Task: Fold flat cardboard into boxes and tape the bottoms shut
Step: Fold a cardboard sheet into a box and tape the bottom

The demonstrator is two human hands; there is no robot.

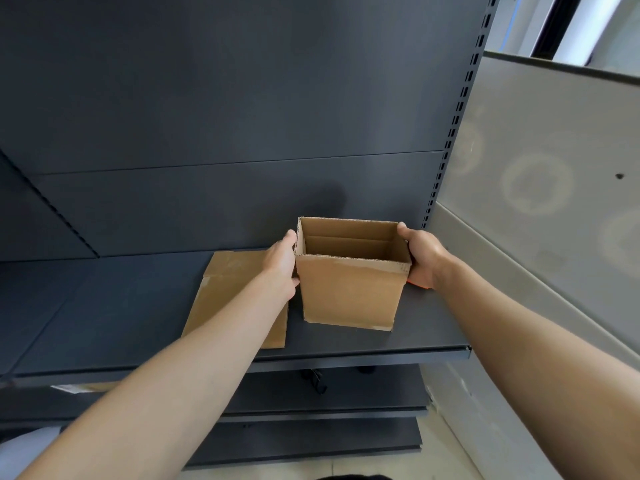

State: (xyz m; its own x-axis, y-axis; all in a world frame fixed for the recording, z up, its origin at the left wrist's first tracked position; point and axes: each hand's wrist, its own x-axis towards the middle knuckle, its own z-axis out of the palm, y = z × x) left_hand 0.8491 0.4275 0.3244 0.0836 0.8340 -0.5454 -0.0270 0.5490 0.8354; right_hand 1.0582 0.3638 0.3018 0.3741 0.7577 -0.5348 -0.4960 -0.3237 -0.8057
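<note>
One box (351, 292), left hand (281, 262), right hand (423, 257) — part-hidden

Dark shelf (121, 306) bears 1 box (351, 292), flat cardboard (228, 289).

Box (351, 292) of matt brown corrugated cardboard; shelf (138, 306) of matt dark metal.

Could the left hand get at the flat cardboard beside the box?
Probably yes: the flat cardboard lies uncovered on the shelf right under the left hand, which must first release the box.
</note>
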